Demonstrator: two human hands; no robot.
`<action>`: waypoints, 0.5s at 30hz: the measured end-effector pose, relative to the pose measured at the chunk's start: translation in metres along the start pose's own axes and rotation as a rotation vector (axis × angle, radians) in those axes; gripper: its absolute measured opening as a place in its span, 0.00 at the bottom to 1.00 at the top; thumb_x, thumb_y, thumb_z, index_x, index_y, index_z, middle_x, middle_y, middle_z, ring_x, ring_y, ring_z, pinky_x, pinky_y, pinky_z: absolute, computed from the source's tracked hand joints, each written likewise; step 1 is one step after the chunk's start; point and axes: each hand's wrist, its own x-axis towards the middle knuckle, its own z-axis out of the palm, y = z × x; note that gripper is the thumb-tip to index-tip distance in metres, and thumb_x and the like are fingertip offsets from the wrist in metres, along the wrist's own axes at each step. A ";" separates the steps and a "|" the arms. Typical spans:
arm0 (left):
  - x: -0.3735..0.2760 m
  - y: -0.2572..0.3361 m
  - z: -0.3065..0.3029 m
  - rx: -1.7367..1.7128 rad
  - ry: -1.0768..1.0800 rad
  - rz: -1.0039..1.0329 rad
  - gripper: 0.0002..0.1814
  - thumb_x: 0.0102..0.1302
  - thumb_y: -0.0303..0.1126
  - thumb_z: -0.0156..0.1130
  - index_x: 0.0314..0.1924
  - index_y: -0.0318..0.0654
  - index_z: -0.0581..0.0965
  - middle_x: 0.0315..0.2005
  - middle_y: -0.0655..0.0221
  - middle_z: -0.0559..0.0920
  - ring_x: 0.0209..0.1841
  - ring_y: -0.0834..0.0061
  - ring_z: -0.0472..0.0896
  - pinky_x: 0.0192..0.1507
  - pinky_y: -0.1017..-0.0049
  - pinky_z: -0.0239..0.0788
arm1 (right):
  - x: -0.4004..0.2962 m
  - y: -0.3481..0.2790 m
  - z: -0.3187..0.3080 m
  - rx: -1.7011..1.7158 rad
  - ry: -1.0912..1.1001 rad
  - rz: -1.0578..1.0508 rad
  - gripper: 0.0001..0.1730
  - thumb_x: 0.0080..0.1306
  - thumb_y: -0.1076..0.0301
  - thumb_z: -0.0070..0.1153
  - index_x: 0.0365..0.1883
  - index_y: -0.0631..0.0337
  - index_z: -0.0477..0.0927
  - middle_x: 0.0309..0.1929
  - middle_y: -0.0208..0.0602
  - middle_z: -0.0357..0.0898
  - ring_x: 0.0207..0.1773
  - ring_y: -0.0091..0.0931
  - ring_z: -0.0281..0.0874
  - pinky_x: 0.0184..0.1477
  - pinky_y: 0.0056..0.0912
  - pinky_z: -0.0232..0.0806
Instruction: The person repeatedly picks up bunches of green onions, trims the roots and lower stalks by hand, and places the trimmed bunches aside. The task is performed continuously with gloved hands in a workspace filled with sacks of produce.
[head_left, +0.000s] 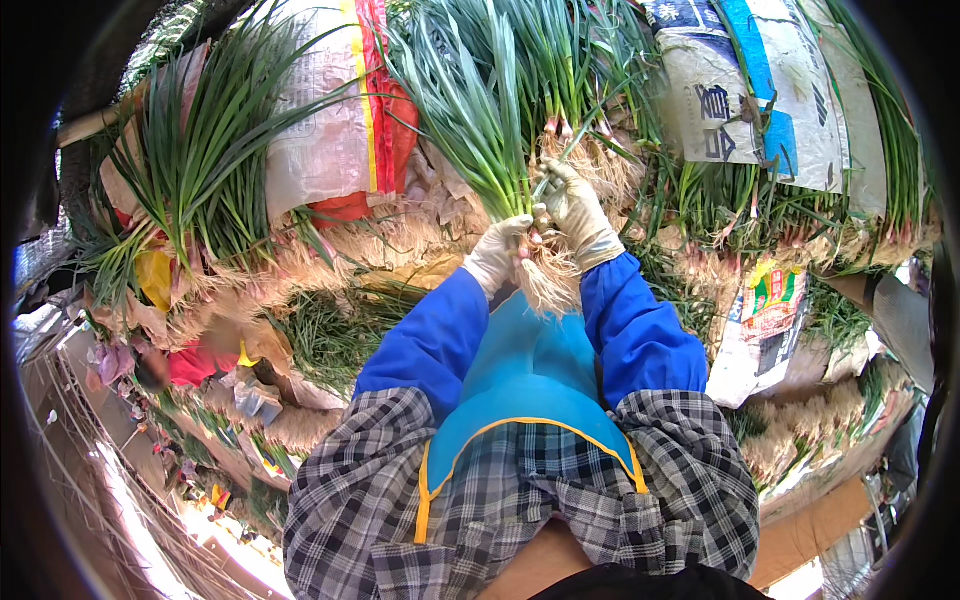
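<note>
My left hand (501, 247), in a white glove, grips a bunch of young green garlic (487, 150) low on its stems, just above the pinkish bulbs. The pale roots (551, 281) hang below the hand, over my blue apron (536, 352). Long leaves fan up and away from me. On the bunch's right side is my right hand (574, 210), in a stained glove. Its fingers are closed around a thin green leaf (581, 135) beside the stems. The gloves partly hide the bulbs and the leaf's lower end.
More green garlic (559, 75) lies just beyond the bunch, roots towards me. At the left is another leafy pile (202, 165). Woven plastic sacks (322, 112) cover parts of the long root-edged row, and a printed sack (712, 97) lies right. Loose leaf trimmings (337, 330) lie left of me.
</note>
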 end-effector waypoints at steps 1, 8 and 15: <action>-0.001 0.000 0.006 -0.001 0.005 -0.020 0.17 0.57 0.32 0.58 0.47 0.34 0.75 0.27 0.64 0.79 0.15 0.81 0.74 0.11 0.86 0.62 | -0.005 -0.003 0.000 0.156 -0.027 0.085 0.04 0.63 0.65 0.49 0.30 0.53 0.73 0.21 0.23 0.68 0.26 0.22 0.68 0.30 0.25 0.62; -0.016 0.012 0.021 0.188 0.122 -0.046 0.11 0.57 0.28 0.58 0.41 0.34 0.76 0.27 0.65 0.80 0.21 0.78 0.77 0.15 0.85 0.65 | -0.039 -0.064 0.000 -1.320 0.452 -0.790 0.15 0.69 0.61 0.39 0.39 0.62 0.73 0.18 0.34 0.70 0.18 0.30 0.66 0.23 0.34 0.63; -0.048 0.034 0.010 -0.030 -0.113 0.159 0.15 0.53 0.25 0.59 0.43 0.36 0.73 0.40 0.61 0.78 0.33 0.75 0.79 0.21 0.82 0.74 | -0.091 -0.066 -0.057 -2.329 -0.061 -0.150 0.21 0.64 0.54 0.45 0.40 0.64 0.75 0.34 0.50 0.77 0.37 0.38 0.76 0.44 0.39 0.68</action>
